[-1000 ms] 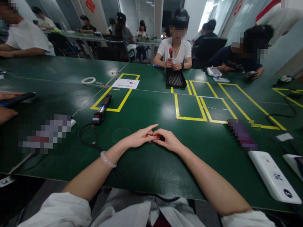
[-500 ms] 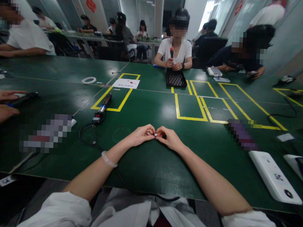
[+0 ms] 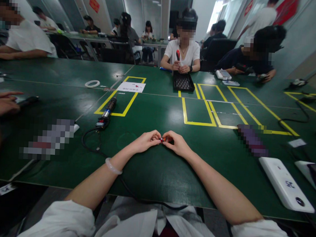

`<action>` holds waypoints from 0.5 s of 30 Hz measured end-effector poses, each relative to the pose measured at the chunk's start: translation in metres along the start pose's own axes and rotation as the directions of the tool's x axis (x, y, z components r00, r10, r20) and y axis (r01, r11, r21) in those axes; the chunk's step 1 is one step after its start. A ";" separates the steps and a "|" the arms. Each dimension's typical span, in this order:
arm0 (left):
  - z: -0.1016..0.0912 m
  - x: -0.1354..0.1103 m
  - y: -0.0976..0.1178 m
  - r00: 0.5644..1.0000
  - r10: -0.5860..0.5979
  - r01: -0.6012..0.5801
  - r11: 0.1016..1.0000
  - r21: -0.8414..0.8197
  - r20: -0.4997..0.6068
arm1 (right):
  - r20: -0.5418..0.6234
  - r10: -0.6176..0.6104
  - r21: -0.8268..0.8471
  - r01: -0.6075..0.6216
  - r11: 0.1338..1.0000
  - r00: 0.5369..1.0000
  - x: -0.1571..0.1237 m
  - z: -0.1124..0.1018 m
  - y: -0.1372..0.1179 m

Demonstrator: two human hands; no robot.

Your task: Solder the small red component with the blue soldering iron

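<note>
My left hand [image 3: 146, 141] and my right hand [image 3: 176, 144] rest on the green table [image 3: 155, 168], fingertips meeting in the middle. Both are curled in a pinch round a tiny red and silver part [image 3: 161, 139] held between them. It is too small to name. A pale bangle [image 3: 113, 166] sits on my left wrist. An electric screwdriver [image 3: 107, 113] with a black cable lies on the table to the left of my hands, apart from them.
Yellow tape boxes [image 3: 197, 113] mark the table. A black tray [image 3: 183, 83] stands before the person opposite. A white power strip [image 3: 285, 183] lies at the right, a tape roll [image 3: 92, 83] far left. Another person's hand [image 3: 1, 103] reaches in at the left edge.
My left fingers, stretched out a second ago, have curled into a pinch against my right fingertips. The neighbour's hand at the left has shifted slightly.
</note>
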State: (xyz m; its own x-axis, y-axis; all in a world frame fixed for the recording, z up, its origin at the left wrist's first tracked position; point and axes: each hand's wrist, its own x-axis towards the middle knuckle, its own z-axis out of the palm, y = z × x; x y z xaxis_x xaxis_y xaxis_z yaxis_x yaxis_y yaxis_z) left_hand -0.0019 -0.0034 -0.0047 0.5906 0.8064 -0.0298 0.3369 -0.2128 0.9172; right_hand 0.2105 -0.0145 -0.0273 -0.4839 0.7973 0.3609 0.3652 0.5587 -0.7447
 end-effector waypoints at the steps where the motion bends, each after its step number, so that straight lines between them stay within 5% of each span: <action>1: 0.000 0.000 0.000 1.000 -0.001 0.001 1.000 0.009 -0.002 | 0.001 0.002 0.004 -0.002 1.000 1.000 0.000 0.000 0.000; 15: 0.004 -0.001 0.003 0.996 0.085 -0.080 0.988 0.128 -0.034 | 0.017 0.148 0.134 -0.149 0.980 0.989 -0.001 -0.001 0.004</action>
State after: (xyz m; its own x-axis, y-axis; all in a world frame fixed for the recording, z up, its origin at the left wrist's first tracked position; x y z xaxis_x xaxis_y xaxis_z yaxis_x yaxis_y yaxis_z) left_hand 0.0010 -0.0068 -0.0036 0.5921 0.8035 0.0614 0.3800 -0.3456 0.8580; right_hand 0.2130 -0.0128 -0.0295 -0.4377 0.8672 0.2376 0.3230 0.3983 -0.8585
